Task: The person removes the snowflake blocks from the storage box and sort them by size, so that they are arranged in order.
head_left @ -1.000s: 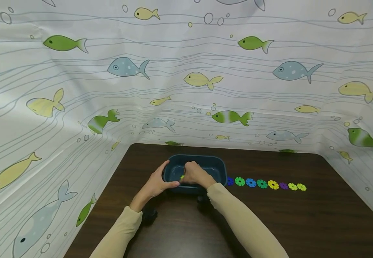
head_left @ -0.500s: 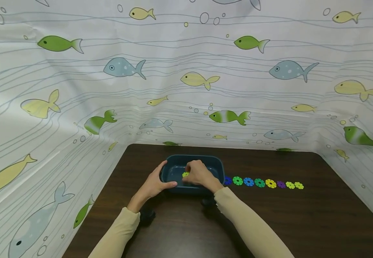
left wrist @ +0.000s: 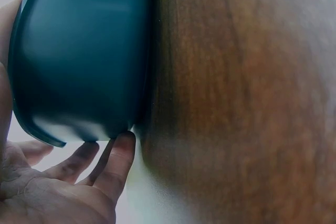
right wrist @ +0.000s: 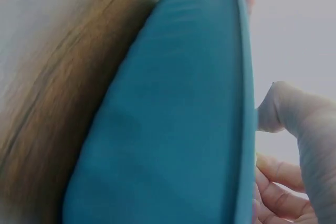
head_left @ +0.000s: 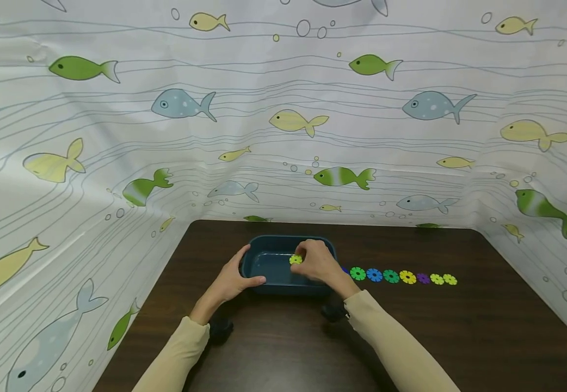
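A dark teal plastic basin (head_left: 270, 267) stands on the table. My left hand (head_left: 230, 279) grips its left end, the thumb along the front rim and the fingers against the side, as the left wrist view also shows on the basin's outer wall (left wrist: 84, 61). Inside the opening, my right hand (head_left: 319, 264) pinches a yellow-green notched plastic disc (head_left: 295, 259) between thumb and fingers. From the right wrist camera the basin's wall (right wrist: 168, 103) hides most of that hand's fingertips (right wrist: 270, 116) and the disc.
Right of the basin, several notched discs lie in a row on the dark wooden table (head_left: 460, 332): green (head_left: 357, 273), blue (head_left: 374, 275), yellow (head_left: 407, 277), purple (head_left: 423, 278) and others. A fish-print sheet (head_left: 244, 125) surrounds the back and sides.
My right hand has risen and shifted right within the basin, carrying the yellow-green disc, which now shows more fully. The left hand keeps its grip. The head view has turned slightly right.
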### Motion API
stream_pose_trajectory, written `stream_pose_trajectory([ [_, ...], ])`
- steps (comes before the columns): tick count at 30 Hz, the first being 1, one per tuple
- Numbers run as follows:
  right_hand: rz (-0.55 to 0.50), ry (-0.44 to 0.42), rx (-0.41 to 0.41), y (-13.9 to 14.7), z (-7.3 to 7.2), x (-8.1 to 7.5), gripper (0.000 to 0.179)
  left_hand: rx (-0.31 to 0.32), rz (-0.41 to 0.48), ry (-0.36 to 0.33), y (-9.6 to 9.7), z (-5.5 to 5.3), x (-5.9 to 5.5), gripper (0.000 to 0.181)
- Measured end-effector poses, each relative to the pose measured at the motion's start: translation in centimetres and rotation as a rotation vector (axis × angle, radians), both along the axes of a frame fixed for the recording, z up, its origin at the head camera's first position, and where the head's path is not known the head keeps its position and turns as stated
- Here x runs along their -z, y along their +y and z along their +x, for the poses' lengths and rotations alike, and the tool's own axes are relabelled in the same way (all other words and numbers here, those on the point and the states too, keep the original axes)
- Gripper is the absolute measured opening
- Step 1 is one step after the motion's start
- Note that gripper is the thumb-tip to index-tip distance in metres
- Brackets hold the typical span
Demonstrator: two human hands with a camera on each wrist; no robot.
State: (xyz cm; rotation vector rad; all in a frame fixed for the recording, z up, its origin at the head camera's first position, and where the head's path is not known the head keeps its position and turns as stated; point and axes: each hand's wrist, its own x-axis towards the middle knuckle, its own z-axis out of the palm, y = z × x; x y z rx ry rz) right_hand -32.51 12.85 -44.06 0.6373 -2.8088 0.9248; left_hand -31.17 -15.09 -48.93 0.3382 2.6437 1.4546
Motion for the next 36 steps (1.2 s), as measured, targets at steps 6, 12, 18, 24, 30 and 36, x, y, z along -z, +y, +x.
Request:
stream_pose_trajectory([
  [6,-0.038,0.023,0.04,2.3,0.7,-0.6,0.029,0.007,-0.006,0.011,-0.1,0.1,0.1,0.124],
  [12,-0.06,0.038,0.079,4.9,1.2,-0.9,0.03,0.01,-0.018,0.024,-0.2,0.1,0.1,0.123],
  [18,-0.058,0.062,0.131,7.9,1.5,-0.8,0.029,0.012,-0.011,0.001,-0.2,-0.1,0.2,0.121],
  [24,-0.075,0.067,0.181,11.1,1.8,-0.5,0.025,0.012,-0.018,-0.002,-0.1,0.1,0.0,0.122],
  [30,-0.058,0.082,0.252,14.4,2.2,0.0,0.026,0.021,-0.028,0.005,-0.1,0.1,-0.1,0.122],
  [36,-0.037,0.091,0.309,17.7,2.7,0.4,0.027,0.02,-0.039,0.003,-0.1,0.0,0.0,0.121],
])
